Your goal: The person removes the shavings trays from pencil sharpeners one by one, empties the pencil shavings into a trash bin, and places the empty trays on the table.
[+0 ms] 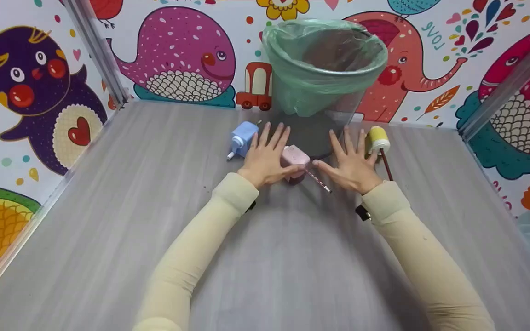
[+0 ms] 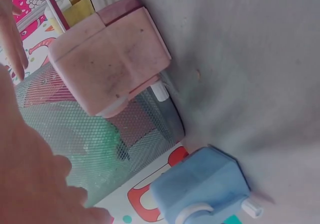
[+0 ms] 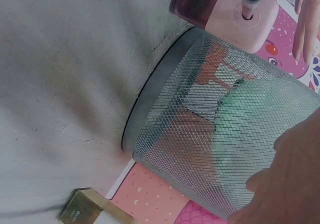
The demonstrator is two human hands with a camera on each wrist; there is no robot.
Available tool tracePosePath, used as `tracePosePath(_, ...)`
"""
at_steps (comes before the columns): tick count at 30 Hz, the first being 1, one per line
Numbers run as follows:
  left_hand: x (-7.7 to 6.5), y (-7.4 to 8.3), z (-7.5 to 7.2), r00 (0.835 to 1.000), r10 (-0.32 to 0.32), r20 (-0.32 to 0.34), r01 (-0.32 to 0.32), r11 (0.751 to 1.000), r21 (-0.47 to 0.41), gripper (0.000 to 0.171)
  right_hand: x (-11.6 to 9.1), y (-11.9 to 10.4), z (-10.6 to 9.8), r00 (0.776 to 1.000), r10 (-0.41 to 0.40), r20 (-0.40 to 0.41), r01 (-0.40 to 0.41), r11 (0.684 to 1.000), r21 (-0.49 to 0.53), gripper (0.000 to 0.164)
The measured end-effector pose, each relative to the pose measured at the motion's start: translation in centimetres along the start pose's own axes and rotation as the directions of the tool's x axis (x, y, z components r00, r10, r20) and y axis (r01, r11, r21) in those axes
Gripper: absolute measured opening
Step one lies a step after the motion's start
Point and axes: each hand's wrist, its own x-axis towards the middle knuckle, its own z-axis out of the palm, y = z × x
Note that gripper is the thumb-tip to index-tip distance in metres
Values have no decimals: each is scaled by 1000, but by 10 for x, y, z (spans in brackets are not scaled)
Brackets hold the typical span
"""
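My left hand (image 1: 267, 158), fingers spread, is beside a pink pencil sharpener (image 1: 296, 155); its thumb overlaps the sharpener in the head view. A patterned pencil (image 1: 319, 180) sticks out of the pink sharpener toward me. To the left of that hand lies a blue crank pencil sharpener (image 1: 244, 136). My right hand (image 1: 351, 166), also spread, holds nothing. Just right of it is a yellow and white sharpener (image 1: 378, 139) with a dark red pencil (image 1: 386, 164) in it. In the left wrist view, the pink sharpener (image 2: 112, 56) shows a white-tipped crank.
Behind the sharpeners stands a mesh waste bin (image 3: 175, 129), lined with a green plastic bag (image 1: 325, 76). Cartoon-printed walls (image 1: 182, 55) enclose the back and sides of the grey wood-grain table (image 1: 108, 220). Metal posts (image 1: 95, 50) mark the corners.
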Motion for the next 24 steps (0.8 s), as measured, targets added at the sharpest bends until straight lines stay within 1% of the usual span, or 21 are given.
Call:
tracePosePath(6, -1, 1, -1, 1000, 13, 12, -12, 1000, -14, 109, -1, -1, 0, 1000, -7, 5, 7, 1000, -1, 99)
tracePosePath(9, -1, 1, 0, 999, 36, 12, -36, 999, -4, 108, -2, -1, 1, 1000, -20, 6, 20, 1000, -7, 99)
tracePosePath(12, 0, 2, 0, 997, 73, -10, -73, 997, 1, 100, -2, 0, 2, 999, -40, -8, 39, 999, -33, 98)
tracePosePath(15, 2, 4, 0, 991, 113, -67, -115, 993, -15, 84, -1, -1, 3, 998, -55, -26, 54, 998, -37, 94)
tracePosePath(18, 2, 6, -1, 979, 147, -141, -153, 988, -33, 63, 1, -2, 3, 994, -72, -82, 72, 997, -6, 87)
tracePosePath(20, 3, 8, -1, 970, 171, -174, -178, 984, -25, 52, 1, -2, 2, 988, -87, -131, 91, 995, 28, 78)
tracePosePath(22, 4, 10, -1, 966, 193, -170, -199, 980, -14, 48, 1, -2, 2, 980, -98, -173, 110, 992, 65, 63)
tracePosePath(24, 4, 11, 0, 968, 220, -123, -221, 975, 2, 51, 0, -2, 2, 975, -108, -195, 129, 987, 97, 49)
